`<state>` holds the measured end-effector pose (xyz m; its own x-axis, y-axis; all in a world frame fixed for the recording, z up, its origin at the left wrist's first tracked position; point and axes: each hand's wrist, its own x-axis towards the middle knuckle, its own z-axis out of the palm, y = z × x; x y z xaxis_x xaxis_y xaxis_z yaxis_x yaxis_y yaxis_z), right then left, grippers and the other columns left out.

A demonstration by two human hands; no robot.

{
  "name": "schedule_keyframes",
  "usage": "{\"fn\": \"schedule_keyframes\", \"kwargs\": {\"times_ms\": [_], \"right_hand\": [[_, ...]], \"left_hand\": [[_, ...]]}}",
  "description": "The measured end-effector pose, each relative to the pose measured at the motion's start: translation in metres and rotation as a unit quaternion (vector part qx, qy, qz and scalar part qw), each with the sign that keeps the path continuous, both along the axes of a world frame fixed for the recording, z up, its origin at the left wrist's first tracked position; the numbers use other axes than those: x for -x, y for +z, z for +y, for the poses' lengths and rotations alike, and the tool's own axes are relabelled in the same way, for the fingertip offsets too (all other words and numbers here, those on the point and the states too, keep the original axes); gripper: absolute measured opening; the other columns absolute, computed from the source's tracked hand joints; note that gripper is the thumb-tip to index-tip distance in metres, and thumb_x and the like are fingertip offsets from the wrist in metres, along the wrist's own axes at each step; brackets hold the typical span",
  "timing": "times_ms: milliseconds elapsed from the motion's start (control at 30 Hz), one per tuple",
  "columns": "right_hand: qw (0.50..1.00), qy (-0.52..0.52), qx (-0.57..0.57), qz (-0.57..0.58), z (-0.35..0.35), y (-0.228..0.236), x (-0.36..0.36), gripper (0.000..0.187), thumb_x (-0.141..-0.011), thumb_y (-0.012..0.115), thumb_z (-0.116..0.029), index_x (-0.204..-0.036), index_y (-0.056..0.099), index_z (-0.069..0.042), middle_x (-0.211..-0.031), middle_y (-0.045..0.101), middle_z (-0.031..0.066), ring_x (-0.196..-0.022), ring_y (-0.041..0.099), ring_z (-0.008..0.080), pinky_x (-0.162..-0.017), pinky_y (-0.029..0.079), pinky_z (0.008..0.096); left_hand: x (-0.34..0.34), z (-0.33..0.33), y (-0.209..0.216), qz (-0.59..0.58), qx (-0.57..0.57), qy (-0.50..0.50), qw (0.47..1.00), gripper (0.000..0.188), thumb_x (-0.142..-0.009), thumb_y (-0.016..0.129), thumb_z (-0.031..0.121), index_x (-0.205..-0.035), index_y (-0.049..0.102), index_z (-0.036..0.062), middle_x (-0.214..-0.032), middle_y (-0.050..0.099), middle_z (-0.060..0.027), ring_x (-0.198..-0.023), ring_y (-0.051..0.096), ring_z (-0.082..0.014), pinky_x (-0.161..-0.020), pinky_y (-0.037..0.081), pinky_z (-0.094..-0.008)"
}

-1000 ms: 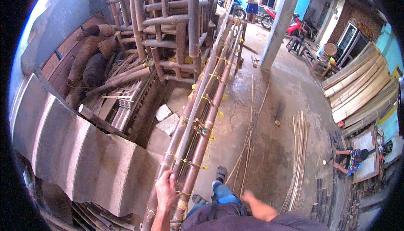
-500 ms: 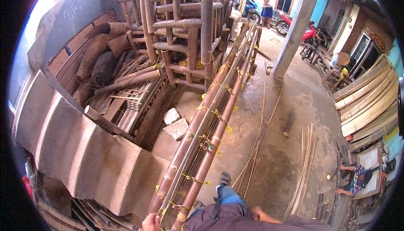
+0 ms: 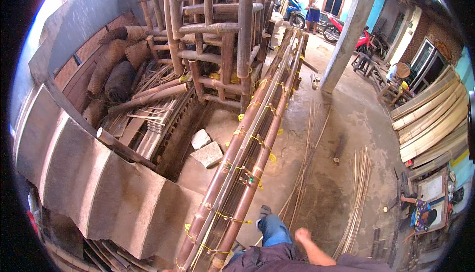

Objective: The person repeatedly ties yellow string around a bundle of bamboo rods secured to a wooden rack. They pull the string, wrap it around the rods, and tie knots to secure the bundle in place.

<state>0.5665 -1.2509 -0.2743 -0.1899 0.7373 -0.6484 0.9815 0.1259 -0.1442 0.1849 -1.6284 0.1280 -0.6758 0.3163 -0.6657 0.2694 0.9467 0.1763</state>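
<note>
A long bamboo frame [image 3: 253, 138] runs from the lower edge toward the far end. It has two brown poles with thin strips between them, bound by yellow ties [image 3: 225, 216]. My right hand [image 3: 303, 235] hangs beside my thigh, right of the frame and apart from it. Its fingers are curled closed, and nothing shows in them. Only a sliver of my left hand [image 3: 168, 270] shows at the lower edge, next to the near end of the left pole; its fingers are hidden.
Stacked bamboo furniture frames [image 3: 213, 39] stand left of the long frame. Stone blocks [image 3: 207, 154] lie below them. Corrugated sheeting [image 3: 114, 193] fills the lower left. Thin bamboo strips [image 3: 357, 197] lie on the right floor, past a concrete pillar [image 3: 346, 39]. A person [image 3: 423, 216] sits at far right.
My right hand has swung forward and up into fuller view. My left hand has dropped almost out of the picture from the left pole's near end. The seated person's arms have shifted.
</note>
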Motion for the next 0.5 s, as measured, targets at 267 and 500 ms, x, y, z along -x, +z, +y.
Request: {"fn": "schedule_keyframes", "kwargs": {"times_ms": [267, 500], "right_hand": [[0.979, -0.146, 0.141, 0.019, -0.043, -0.045, -0.107, 0.032, -0.082, 0.052, -0.032, -0.096, 0.071, -0.010, -0.093, 0.068, 0.0166, -0.086, 0.065, 0.0365, -0.073, 0.051, 0.0457], [0.955, 0.258, 0.014, 0.149, 0.158, -0.130, -0.070, 0.030, -0.078, 0.056, -0.039, -0.078, 0.068, -0.012, -0.079, 0.065, 0.0139, -0.065, 0.059, 0.0352, -0.060, 0.047, 0.0467]], "left_hand": [[0.061, 0.186, -0.076, 0.140, -0.368, -0.055, 0.918, 0.018, -0.082, 0.063, 0.006, -0.099, 0.065, 0.0023, -0.089, 0.068, -0.0128, -0.083, 0.067, -0.0249, -0.077, 0.052, -0.0324], [0.030, 0.481, -0.069, -0.043, -0.419, -0.210, 0.882, 0.017, -0.085, 0.064, 0.016, -0.098, 0.067, 0.0059, -0.094, 0.067, -0.0116, -0.090, 0.066, -0.0272, -0.077, 0.052, -0.0346]]}}
